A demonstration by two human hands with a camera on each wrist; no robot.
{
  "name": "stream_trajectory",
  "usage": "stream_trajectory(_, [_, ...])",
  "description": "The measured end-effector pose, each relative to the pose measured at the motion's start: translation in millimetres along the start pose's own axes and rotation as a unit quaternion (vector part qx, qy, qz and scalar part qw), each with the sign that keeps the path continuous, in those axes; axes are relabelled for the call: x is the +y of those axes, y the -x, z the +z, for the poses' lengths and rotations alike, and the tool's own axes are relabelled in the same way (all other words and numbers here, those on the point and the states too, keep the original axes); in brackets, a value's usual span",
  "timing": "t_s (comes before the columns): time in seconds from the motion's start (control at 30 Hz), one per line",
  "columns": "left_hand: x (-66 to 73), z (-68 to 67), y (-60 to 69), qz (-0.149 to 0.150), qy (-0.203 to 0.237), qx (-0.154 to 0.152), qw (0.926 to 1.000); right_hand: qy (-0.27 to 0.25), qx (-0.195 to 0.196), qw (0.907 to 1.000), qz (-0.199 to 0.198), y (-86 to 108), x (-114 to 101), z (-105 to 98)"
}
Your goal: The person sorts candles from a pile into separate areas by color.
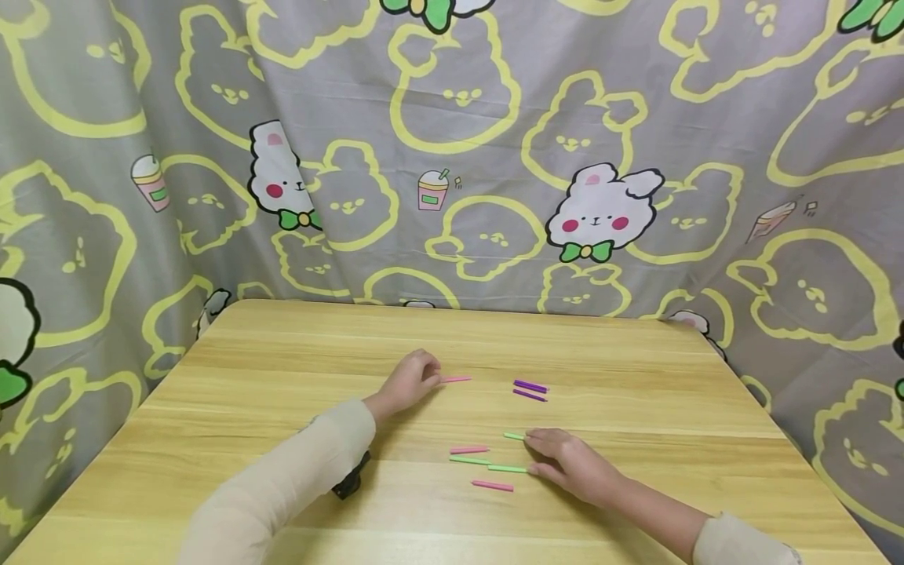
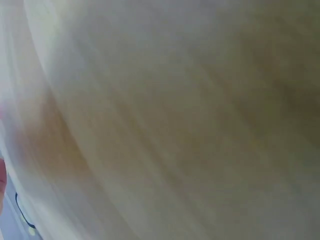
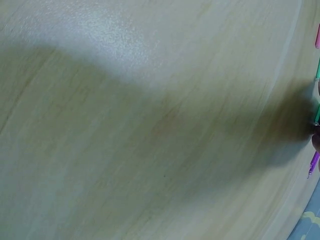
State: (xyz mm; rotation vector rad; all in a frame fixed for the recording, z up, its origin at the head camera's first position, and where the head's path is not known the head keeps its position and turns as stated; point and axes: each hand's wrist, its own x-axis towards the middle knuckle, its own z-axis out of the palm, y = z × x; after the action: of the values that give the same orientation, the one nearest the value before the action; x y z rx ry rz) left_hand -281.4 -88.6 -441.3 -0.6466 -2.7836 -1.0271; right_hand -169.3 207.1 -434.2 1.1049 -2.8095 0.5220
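Observation:
In the head view the left hand (image 1: pixel 408 383) pinches the left end of a pink stick (image 1: pixel 456 380) lying at the table's middle. The right hand (image 1: pixel 575 466) is low over the table, its fingertips at the right end of a short green stick (image 1: pixel 514 435) and its thumb by another green stick (image 1: pixel 508 469); whether it grips either is unclear. Left of it lie a third green stick (image 1: pixel 469 460) and two pink sticks (image 1: pixel 469 450) (image 1: pixel 492 486). The wrist views show mostly tabletop, with fingertips (image 3: pixel 316 141) at the right edge of the right wrist view.
Several purple sticks (image 1: pixel 530 386) lie together right of the left hand, beyond the right hand. A black object (image 1: pixel 350 480) is partly hidden under the left forearm. A patterned curtain (image 1: pixel 480 165) hangs behind the wooden table (image 1: pixel 636 369).

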Motion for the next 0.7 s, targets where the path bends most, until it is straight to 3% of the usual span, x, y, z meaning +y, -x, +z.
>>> stream_trajectory(0.27, [5.0, -11.5, 7.1, 0.001, 0.001, 0.018, 0.9998, -0.012, 0.006, 0.9999, 0.002, 0.7, -2, 1])
stream_trajectory(0.37, [5.8, -13.4, 8.9, -0.008, 0.002, 0.02, 0.9998, -0.012, 0.006, 0.9999, 0.001, 1.2, -2, 2])
stream_trajectory(0.7, [8.7, -16.6, 18.1, 0.007, 0.003, 0.02, 0.9998, -0.014, 0.004, 0.9999, 0.002, 0.9, 0, 1])
